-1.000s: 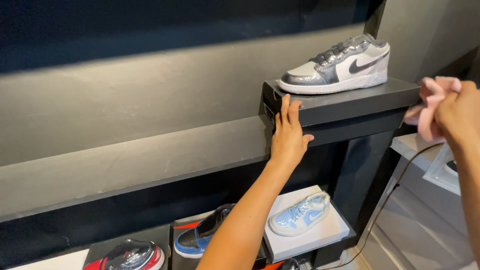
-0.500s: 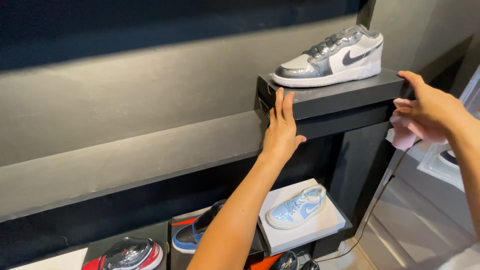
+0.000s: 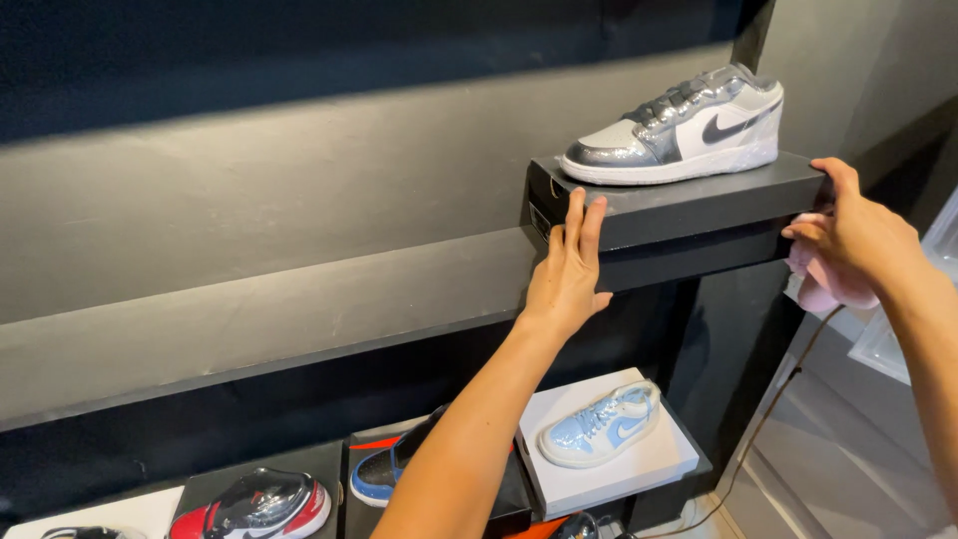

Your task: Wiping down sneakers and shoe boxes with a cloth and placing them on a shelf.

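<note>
A black shoebox (image 3: 699, 200) rests on the dark wall shelf (image 3: 299, 319), and a silver and white sneaker (image 3: 679, 130) wrapped in clear film stands on its lid. My left hand (image 3: 569, 274) lies flat against the box's left end, fingers together and pointing up. My right hand (image 3: 853, 240) touches the box's right end with the thumb on the lid edge, while its fingers hold a pink cloth (image 3: 823, 289) bunched under the palm.
On the lower shelf, a light blue sneaker (image 3: 599, 429) lies on a white box (image 3: 639, 469); a blue and black sneaker (image 3: 384, 474) and a red, black and white one (image 3: 254, 504) sit to its left. A thin cable (image 3: 768, 419) hangs down at right.
My right hand, with the pink cloth, has come in from the far right and now touches the black box's right end. My left hand stays on the left end.
</note>
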